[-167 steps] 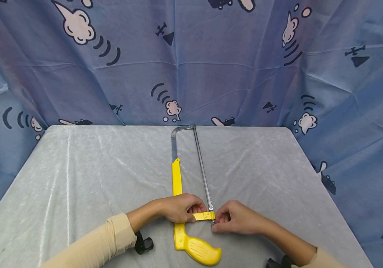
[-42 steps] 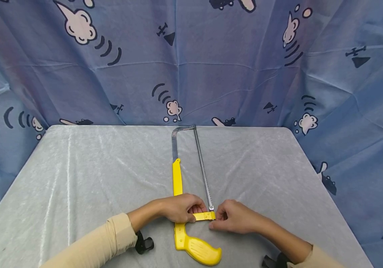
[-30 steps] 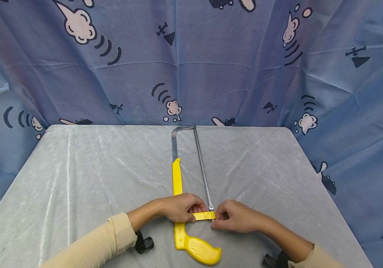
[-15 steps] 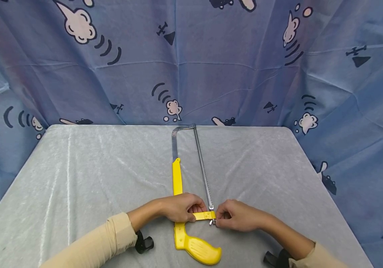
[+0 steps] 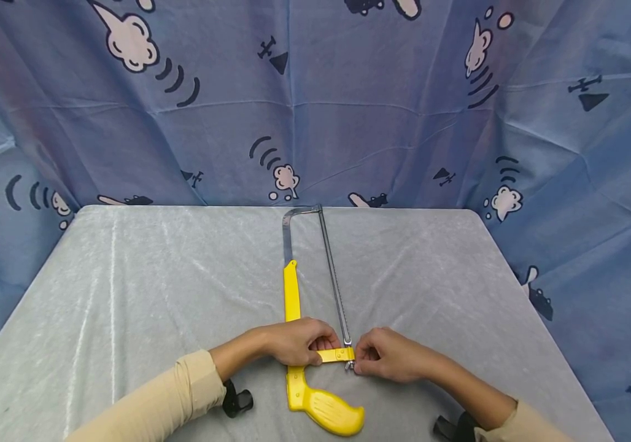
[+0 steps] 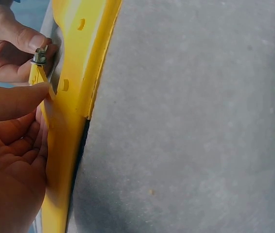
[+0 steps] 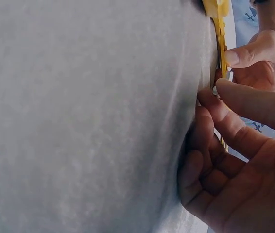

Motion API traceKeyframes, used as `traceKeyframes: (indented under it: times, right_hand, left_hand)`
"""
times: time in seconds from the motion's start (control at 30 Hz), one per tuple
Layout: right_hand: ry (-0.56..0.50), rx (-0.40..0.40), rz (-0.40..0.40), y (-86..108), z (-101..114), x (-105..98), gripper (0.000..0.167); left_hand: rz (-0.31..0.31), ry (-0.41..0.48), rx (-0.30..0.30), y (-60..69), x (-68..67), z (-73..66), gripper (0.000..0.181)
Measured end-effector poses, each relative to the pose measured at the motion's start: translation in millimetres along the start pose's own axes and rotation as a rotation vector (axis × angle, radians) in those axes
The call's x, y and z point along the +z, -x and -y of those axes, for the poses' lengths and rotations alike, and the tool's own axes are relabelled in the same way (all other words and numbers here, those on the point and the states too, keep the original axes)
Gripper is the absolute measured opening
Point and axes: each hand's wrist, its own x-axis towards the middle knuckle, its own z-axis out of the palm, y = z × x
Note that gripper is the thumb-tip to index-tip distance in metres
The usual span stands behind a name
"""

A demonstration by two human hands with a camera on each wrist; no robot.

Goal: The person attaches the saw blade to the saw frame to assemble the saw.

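Note:
A hacksaw (image 5: 291, 288) with a yellow frame and handle lies on the cloth, its blade (image 5: 334, 276) on the right side. My left hand (image 5: 296, 342) pinches the yellow crosspiece (image 5: 335, 355) between thumb and fingers. At the near end of the blade, just below that crosspiece, sits a small metal wing nut (image 5: 350, 366). My right hand (image 5: 398, 356) has thumb and index finger on this nut; in the right wrist view the fingertips partly hide it. The left wrist view shows the wing nut (image 6: 40, 56) at the other hand's thumb tip.
A grey velvety cloth (image 5: 183, 288) covers the table. Behind it hangs a blue patterned curtain (image 5: 348, 123). The yellow handle (image 5: 334, 414) points toward the table's near side, below both hands. Black wrist-camera mounts (image 5: 237, 400) hang under the forearms.
The right thumb, earlier lying over the wing nut, has shifted slightly right and up, so the nut shows. The left hand and hacksaw have stayed in place.

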Motion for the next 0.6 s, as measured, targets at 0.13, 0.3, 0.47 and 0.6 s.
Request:
traceKeyframes:
  times: [0.13, 0.3, 0.47, 0.6]
  right_hand:
    - [0.005, -0.001, -0.018, -0.2, 0.7, 0.6, 0.017]
    - [-0.001, 0.01, -0.021, -0.2, 0.3, 1.4, 0.016]
    - [-0.021, 0.032, -0.002, -1.0, 0.6, 0.5, 0.012]
    - [-0.005, 0.043, -0.007, -2.1, 3.1, 1.8, 0.019]
  left_hand:
    - [0.005, 0.02, -0.003, 0.7, -1.2, -1.0, 0.026]
    - [0.006, 0.031, -0.006, 1.3, -1.5, -2.2, 0.026]
    - [0.006, 0.03, -0.005, 1.2, -1.4, -1.5, 0.026]
    - [0.01, 0.02, 0.001, 0.9, -1.8, -0.3, 0.026]
